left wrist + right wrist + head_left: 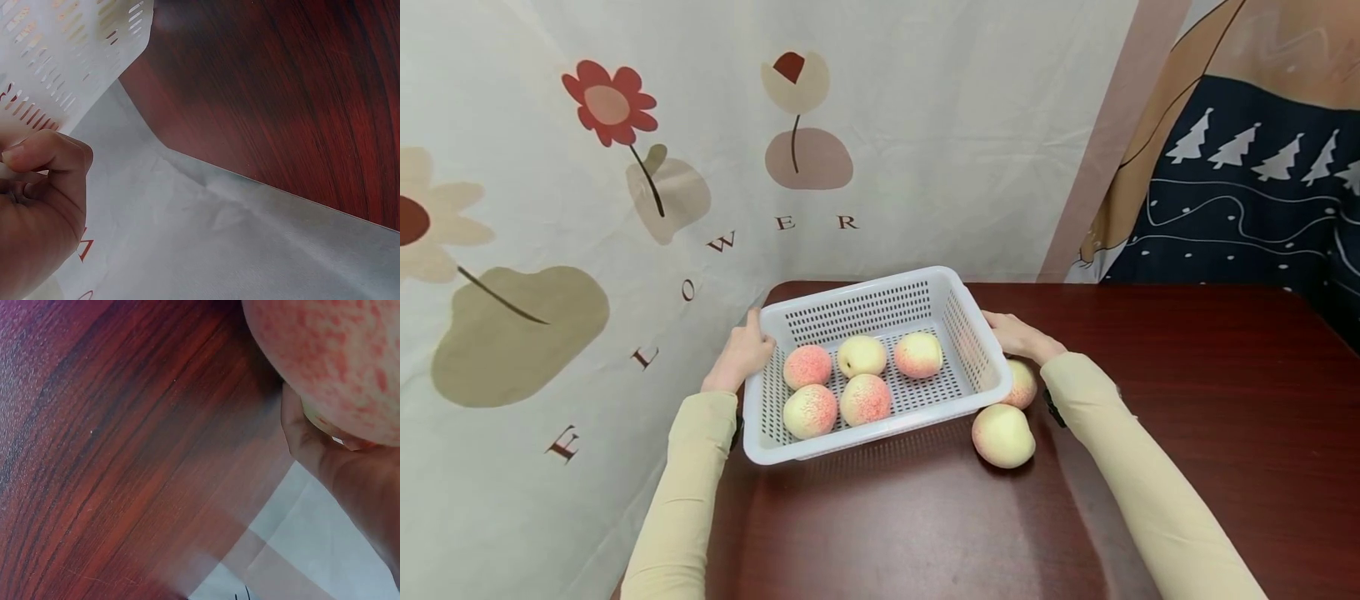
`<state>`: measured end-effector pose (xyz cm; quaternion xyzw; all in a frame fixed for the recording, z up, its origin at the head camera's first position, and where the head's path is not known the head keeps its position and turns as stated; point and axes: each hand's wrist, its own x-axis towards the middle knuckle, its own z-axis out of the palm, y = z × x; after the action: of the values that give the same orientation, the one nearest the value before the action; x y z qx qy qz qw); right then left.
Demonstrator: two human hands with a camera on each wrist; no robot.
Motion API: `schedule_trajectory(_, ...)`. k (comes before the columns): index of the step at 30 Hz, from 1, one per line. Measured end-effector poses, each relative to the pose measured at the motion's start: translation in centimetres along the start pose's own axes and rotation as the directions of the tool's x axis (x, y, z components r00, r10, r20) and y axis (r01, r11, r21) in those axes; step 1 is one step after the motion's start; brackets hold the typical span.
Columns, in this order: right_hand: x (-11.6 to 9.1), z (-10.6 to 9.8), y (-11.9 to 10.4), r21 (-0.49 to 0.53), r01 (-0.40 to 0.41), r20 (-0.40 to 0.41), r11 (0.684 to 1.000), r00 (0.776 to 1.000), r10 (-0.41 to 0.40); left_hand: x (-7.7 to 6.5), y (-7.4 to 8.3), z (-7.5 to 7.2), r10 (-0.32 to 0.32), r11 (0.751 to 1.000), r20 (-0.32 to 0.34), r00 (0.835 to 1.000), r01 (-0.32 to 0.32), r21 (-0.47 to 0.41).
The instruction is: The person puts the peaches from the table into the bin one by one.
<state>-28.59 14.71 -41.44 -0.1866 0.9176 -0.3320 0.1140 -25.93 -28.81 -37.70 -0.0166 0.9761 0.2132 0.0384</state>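
Observation:
A light grey perforated plastic basket (887,429) sits at a slant over the table, with several pink-and-yellow peaches (865,398) inside. At its left end my left hand (741,354) grips the rim; in the left wrist view the curled fingers (53,150) hold the basket's edge. My right hand (1021,337) holds the opposite end, its fingertips partly hidden by the rim. Below that hand, outside the basket, are two peaches: one peach (1022,385) partly covered by the rim, and a paler peach (1003,436) nearer me. A peach (337,356) fills the right wrist view's upper corner.
The dark red wood-grain table (925,525) runs toward me and to the right. A white flower-print cloth (925,167) hangs behind and along the left edge. At the far right is a dark cloth (1240,200) with white trees.

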Motion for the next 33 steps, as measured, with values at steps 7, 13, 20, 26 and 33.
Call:
schedule_trajectory(7, 0.0, -0.2, 0.3, -0.066, -0.027, -0.035, 0.997, 0.999, 0.024, 0.1, 0.1, 0.3, 0.003, 1.000, 0.001, 1.000, -0.003, 0.001)
schedule_trajectory(13, 0.0, -1.3, 0.8, -0.120, -0.075, -0.115, 0.990, 0.992, 0.061, 0.2, 0.0, 0.2, 0.012, 1.000, -0.004, 1.000, -0.011, 0.005)
schedule_trajectory(20, -0.1, -3.2, 0.5, -0.148, -0.093, -0.159, 0.984, 0.985, 0.069, 0.1, 0.0, 0.3, 0.006, 1.000, -0.009, 1.000, -0.006, 0.002)
schedule_trajectory(26, -0.4, -4.8, -0.1, -0.165, -0.093, -0.184, 0.982, 0.981, 0.062, 0.2, -0.1, 0.3, 0.012, 1.000, -0.021, 1.000, -0.012, 0.002)
schedule_trajectory(33, -0.8, -6.3, -1.4, -0.171, -0.069, -0.235, 0.983, 0.972, 0.027, 0.2, -0.3, 0.2, 0.021, 1.000, -0.030, 0.999, -0.020, 0.014)
